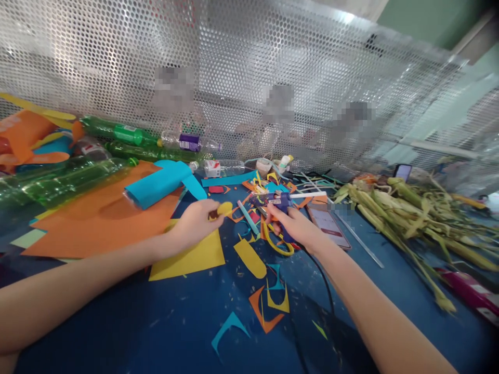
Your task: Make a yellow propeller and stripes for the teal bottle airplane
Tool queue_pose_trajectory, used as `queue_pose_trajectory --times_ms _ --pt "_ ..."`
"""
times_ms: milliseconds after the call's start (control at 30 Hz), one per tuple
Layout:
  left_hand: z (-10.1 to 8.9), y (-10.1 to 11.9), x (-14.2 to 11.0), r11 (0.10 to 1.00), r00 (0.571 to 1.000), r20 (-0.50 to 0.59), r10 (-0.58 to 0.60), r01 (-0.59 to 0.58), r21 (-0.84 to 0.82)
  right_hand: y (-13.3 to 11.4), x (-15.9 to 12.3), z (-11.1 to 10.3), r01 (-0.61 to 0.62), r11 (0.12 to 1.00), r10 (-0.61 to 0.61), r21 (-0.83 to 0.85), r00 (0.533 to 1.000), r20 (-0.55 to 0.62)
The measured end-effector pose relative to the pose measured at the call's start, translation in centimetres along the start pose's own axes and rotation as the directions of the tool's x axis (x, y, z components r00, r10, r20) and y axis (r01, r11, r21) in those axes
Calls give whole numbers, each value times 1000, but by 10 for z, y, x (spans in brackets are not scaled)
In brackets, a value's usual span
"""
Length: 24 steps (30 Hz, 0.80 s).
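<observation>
Pinches a small, rounded yellow piece of thin sheet (pixel 225 209) in the closed fingertips of the left hand (pixel 198 221), gripping its left side, with the free edge facing right. Grips a dark-blue plastic glue gun (pixel 279 199) in the right hand (pixel 290 222), with fingers wrapped round the handle; cannot tell whether the trigger is squeezed. Holds the gun's long axis nearly level across the view, with the front end pointing left toward the yellow piece and a slim white glue stick (pixel 310 196) jutting rightward from the back. Leaves a gap between front end and piece: near, roughly in line, apparently not touching, with the piece to the left and slightly lower in view. Has the left hand nearer the piece, the right hand farther off behind the gun's front end. Trails a thin black cord (pixel 327 285) toward the near side of the blue tabletop (pixel 156 322). Touches with neither hand the flat yellow round-ended strip (pixel 251 258) lying between the forearms, slanting from upper left to lower right
</observation>
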<state>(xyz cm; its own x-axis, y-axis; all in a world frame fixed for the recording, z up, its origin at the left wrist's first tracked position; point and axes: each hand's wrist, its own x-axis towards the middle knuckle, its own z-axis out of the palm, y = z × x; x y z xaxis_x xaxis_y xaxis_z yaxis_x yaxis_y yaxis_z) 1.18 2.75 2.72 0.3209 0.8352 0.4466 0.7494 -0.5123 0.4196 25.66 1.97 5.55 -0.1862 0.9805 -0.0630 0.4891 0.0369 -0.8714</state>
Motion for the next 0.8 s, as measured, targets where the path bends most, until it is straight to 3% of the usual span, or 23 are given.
queue_pose_trajectory --times_ms 100,167,200,267,367,567,800 --pt "-14 12 -1 996 963 -266 43 -62 -63 -4 0 0 -21 1000 22 16 1000 -13" --pt "-15 12 -1 988 935 -344 89 -126 -88 -6 -1 0 -40 999 41 30 999 -20" --pt "-12 11 -1 983 941 -317 120 -158 -97 -6 0 0 -39 999 40 36 999 -24" --pt "-1 5 0 980 976 -151 155 -171 -101 -5 0 0 -13 999 15 46 999 -30" --pt "17 -5 2 997 997 13 76 -76 -35 -2 2 -1 18 999 -16 51 999 -37" --pt "23 -11 10 999 998 28 50 -49 -21 -4 -1 1 -28 996 26 83 999 27" --pt "27 -14 22 995 992 124 -6 18 -95 -5 -4 1 -50 999 48 20 991 122"
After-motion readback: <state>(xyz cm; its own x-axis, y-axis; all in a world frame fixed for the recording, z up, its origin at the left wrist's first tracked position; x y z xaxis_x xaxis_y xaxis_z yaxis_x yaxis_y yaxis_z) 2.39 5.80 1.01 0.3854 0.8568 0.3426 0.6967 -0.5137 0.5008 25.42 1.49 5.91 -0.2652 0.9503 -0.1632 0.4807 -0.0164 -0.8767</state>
